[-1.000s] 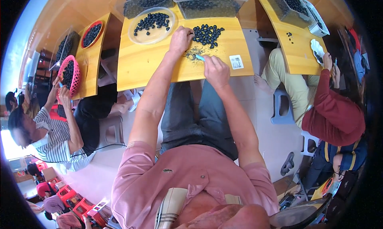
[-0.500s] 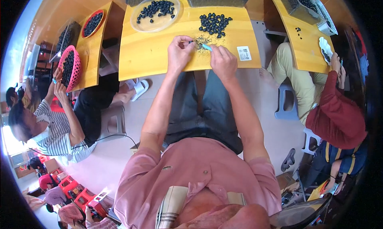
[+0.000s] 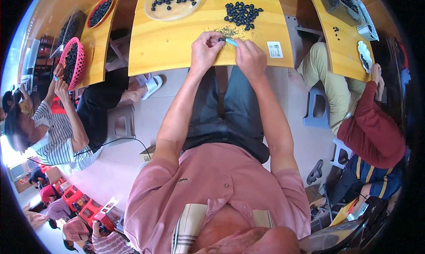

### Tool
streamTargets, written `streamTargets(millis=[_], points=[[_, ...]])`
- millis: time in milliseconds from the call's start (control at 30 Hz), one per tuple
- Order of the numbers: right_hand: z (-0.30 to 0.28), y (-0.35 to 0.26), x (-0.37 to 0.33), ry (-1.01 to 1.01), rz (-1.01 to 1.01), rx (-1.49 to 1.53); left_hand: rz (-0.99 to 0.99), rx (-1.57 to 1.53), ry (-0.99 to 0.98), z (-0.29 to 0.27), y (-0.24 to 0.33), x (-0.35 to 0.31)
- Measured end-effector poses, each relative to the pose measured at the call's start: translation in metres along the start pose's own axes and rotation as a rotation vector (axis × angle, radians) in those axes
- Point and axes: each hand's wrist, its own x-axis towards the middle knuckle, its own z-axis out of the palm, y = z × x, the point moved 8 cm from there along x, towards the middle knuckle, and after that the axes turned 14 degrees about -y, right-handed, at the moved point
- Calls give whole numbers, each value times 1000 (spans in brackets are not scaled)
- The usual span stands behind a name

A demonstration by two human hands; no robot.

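Shirt [image 3: 208, 174]: pink, short sleeves [image 3: 152, 176] | chest emblem [image 3: 183, 180]: small, dark | collar [image 3: 189, 223]: beige, striped | trousers [image 3: 242, 99]: dark grey | left hand [image 3: 205, 54], right hand [image 3: 251, 59]: bare

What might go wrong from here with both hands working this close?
The light-blue tool in the right hand could slip against the left hand, which pinches a small black piece beside it. That piece might pop free. The loose black pieces on the wooden table could scatter if bumped.

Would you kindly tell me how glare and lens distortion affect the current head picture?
Head view: the near edge of the yellow table bows, the corners go black, glare whitens the far left, and the dark piece in the left hand is too small for detail.
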Motion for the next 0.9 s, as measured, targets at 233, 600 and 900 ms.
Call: streamTargets(millis=[233, 600, 900], points=[[4, 2, -1, -26, -30, 32, -2, -108, -34, 5, 4, 0], [5, 1, 4, -82, -7, 23, 14, -143, -72, 5, 10, -2], [4, 2, 5, -48, 22, -23, 120, -76, -18, -8, 22, -5]])
